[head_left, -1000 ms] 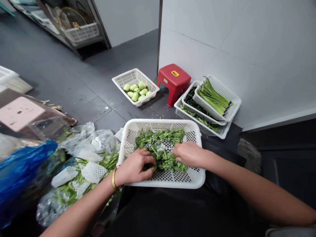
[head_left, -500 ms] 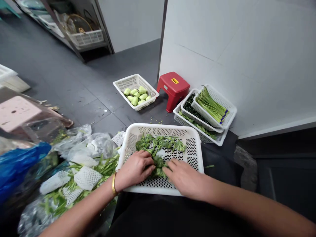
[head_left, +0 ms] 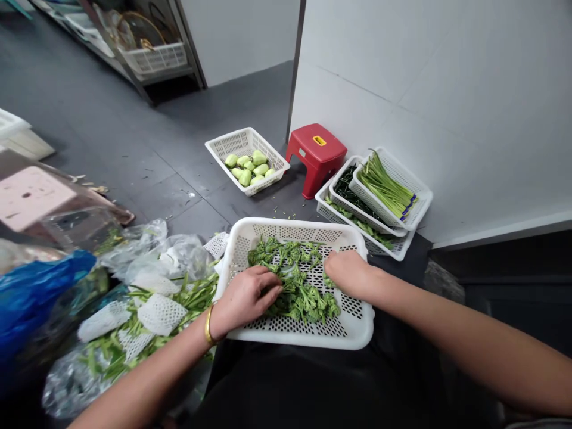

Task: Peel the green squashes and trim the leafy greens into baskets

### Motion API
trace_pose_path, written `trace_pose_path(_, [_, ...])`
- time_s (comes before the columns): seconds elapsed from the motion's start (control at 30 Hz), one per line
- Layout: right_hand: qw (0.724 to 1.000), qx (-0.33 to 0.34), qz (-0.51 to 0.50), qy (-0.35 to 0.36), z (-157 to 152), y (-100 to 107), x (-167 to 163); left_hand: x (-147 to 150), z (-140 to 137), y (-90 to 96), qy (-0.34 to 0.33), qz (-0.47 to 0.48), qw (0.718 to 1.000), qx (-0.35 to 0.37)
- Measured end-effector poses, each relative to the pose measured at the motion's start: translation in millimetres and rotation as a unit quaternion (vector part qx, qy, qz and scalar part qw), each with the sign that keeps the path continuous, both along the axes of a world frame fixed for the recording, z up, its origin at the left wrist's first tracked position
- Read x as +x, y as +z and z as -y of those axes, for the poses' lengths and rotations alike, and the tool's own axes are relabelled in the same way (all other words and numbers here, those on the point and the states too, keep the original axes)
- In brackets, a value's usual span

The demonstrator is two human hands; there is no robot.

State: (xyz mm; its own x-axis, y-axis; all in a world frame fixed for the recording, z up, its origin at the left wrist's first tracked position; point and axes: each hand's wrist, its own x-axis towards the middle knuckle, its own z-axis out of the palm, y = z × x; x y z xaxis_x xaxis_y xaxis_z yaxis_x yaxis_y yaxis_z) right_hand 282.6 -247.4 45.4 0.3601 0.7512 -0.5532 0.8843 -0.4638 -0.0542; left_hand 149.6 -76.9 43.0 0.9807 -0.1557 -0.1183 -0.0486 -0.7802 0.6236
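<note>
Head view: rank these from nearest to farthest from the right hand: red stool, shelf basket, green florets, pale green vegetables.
1. Green florets, just left of the right hand
2. Red stool, ahead and slightly left
3. Pale green vegetables, ahead and farther left
4. Shelf basket, at the upper left, farthest back

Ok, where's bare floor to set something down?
Floor shows bare between the metal rack and the basket of pale vegetables. Crowded: plastic bags left of the greens basket; the red stool and stacked baskets by the wall.

left hand (head_left: 248, 299) on green florets (head_left: 310, 302) in white basket (head_left: 308, 340); right hand (head_left: 348, 273) by sprig (head_left: 328, 280), grip unclear.
</note>
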Motion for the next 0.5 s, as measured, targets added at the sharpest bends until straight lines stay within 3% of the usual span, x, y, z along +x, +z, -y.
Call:
trace_pose_path(0.17, [0.999, -0.01, -0.016, 0.026, 3, 16, 10, 0, -1, 1.6, 0.048, 0.003, 0.996, -0.081])
trace_pose_path(0.3, [0.987, 0.071, -0.138, 0.031, -3, 38, 11, 1, 0, 6.6, 0.092, 0.013, 0.978, -0.185])
trace_pose_path(0.4, [0.939, 0.167, -0.295, -0.052, -12, 42, 3, 2, 1, 11.3, 0.058, -0.029, 0.967, -0.246])
trace_pose_path(0.5, [0.891, 0.228, -0.366, -0.141, -20, 34, -8, 4, 1, 12.4, 0.071, -0.121, 0.939, -0.314])
